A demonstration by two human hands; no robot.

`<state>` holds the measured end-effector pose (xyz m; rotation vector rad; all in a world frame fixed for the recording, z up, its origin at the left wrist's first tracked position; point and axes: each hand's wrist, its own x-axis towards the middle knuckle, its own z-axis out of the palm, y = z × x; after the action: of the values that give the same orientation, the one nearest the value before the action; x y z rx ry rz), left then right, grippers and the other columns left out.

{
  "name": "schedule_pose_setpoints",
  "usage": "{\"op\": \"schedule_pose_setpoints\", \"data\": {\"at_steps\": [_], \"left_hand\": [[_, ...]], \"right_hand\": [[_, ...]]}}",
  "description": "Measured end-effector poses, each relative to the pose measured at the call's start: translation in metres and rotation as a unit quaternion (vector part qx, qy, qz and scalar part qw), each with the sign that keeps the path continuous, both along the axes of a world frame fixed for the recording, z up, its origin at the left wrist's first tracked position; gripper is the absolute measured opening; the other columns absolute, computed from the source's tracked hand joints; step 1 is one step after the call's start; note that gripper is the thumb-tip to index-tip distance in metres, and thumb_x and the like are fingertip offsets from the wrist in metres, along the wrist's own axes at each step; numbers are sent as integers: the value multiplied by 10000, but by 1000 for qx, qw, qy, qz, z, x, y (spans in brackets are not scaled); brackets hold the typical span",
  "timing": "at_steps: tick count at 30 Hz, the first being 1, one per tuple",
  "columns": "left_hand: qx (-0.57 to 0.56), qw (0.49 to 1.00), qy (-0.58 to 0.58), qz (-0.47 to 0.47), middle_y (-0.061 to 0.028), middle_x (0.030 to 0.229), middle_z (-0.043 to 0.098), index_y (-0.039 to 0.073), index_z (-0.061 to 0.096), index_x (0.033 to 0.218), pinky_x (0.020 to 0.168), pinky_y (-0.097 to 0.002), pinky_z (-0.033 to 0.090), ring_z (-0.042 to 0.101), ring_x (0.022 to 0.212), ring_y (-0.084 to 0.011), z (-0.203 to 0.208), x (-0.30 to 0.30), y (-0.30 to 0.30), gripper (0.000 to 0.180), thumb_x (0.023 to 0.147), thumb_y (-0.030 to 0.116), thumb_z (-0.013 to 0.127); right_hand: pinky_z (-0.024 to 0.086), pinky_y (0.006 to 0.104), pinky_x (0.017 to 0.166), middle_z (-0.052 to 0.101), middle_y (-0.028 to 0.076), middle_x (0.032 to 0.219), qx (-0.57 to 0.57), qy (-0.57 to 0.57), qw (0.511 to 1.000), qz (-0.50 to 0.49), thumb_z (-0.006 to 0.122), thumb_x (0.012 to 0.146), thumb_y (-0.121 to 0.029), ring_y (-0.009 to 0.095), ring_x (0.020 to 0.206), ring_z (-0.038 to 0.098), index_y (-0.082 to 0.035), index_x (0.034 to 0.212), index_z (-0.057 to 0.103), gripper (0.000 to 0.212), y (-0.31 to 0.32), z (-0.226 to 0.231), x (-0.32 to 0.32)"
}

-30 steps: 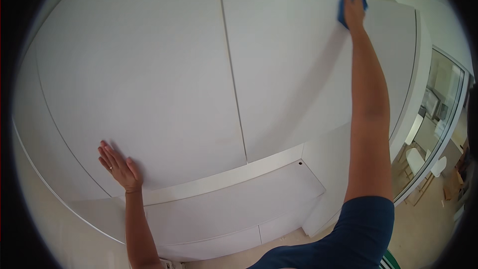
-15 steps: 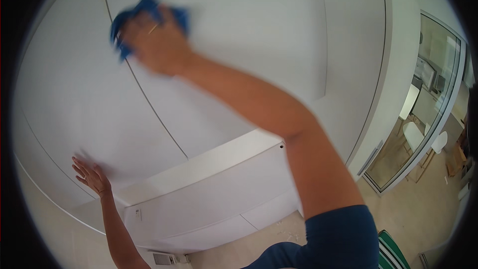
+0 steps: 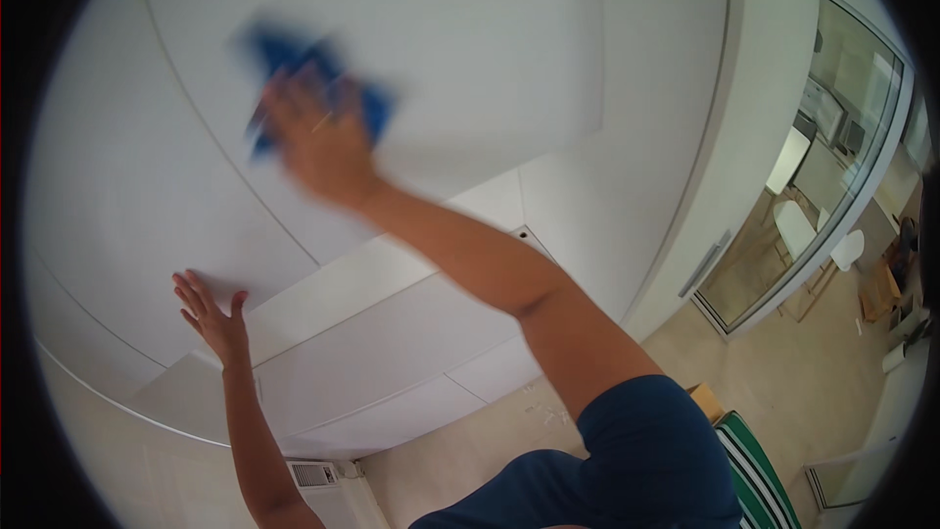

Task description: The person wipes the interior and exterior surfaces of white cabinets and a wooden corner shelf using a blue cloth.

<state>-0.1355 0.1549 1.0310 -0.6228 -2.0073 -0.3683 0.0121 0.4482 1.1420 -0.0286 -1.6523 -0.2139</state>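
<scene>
A blue cloth [image 3: 284, 47], blurred by motion, is under my right hand [image 3: 326, 149] against a large white cabinet door [image 3: 470, 59]. The fingers of that hand press on the cloth, and parts of it stick out above and to both sides. Just left of them runs the thin seam between two doors. Lower down on the left, my left hand [image 3: 213, 321] is spread against the neighbouring white door [image 3: 108, 196], near its bottom edge, and holds nothing.
Below the doors are a white ledge [image 3: 372, 284] and a white lower cabinet [image 3: 392, 362]. At right stands a glass door [image 3: 793, 206] with white chairs [image 3: 795, 227] beyond it. A green striped thing [image 3: 752, 475] lies at the lower right, and a vent [image 3: 313, 474] sits at the lower left.
My right hand and the cloth have moved off the door seam to the right and lower on the door. My left hand stays on its panel. The whole view has shifted.
</scene>
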Motion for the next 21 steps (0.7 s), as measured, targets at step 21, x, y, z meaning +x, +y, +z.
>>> {"op": "schedule_pose_setpoints", "data": {"at_steps": [21], "left_hand": [[-69, 996, -9, 54, -178, 1563, 93, 74, 195, 1492, 1120, -534, 165, 88, 1443, -351, 26, -15, 5, 987, 748, 574, 609]], "right_hand": [[74, 681, 1042, 170, 233, 1531, -170, 40, 981, -83, 424, 957, -414, 439, 1405, 153, 11, 1467, 213, 697, 3, -90, -17]]}}
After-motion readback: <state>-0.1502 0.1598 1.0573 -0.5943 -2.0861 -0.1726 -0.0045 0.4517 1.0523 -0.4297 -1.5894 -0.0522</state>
